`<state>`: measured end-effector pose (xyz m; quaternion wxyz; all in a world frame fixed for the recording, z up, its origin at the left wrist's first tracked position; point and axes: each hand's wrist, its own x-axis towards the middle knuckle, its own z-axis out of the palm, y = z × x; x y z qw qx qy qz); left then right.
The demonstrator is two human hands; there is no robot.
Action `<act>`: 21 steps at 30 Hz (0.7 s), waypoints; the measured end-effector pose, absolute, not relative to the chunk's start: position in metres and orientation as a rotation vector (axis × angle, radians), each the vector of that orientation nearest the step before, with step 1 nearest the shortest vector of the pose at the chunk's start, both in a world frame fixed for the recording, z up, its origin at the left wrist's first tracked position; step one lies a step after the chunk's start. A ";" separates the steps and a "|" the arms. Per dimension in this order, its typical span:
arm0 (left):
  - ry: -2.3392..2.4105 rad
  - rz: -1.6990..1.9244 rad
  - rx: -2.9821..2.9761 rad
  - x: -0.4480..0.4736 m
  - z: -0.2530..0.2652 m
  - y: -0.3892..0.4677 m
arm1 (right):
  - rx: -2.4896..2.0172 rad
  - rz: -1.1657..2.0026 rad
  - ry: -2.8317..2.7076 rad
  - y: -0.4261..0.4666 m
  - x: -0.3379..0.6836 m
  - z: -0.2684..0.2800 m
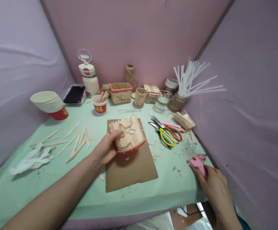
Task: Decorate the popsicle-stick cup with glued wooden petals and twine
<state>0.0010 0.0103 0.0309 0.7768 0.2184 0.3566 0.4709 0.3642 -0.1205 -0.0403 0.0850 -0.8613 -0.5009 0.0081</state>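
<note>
My left hand [108, 145] grips a container made of wooden craft sticks [131, 134], with raised twig-like decoration and a red band along its lower edge. It is held tilted above a brown cardboard sheet [132, 172]. At the table's right edge, my right hand [212, 180] is wrapped around a pink hot glue gun [198, 162]; its nozzle area is hard to make out. Between the two, scissors with yellow and red handles [169, 135] lie on the table among other cutting tools.
Loose wooden sticks [78, 143] and a crumpled tissue [32, 159] lie at left, near stacked paper cups [49, 103]. Along the back are a white bottle [91, 83], a wooden box [121, 95], a plastic cup of water [162, 103] and white glue sticks [189, 76] in a holder.
</note>
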 end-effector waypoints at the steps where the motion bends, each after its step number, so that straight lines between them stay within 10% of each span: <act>1: 0.758 1.023 0.471 0.001 0.031 0.010 | -2.563 0.017 -1.464 -0.120 0.363 -0.038; 21: 0.572 0.981 0.677 0.003 0.014 0.006 | -1.441 0.763 -1.296 -0.129 0.203 0.016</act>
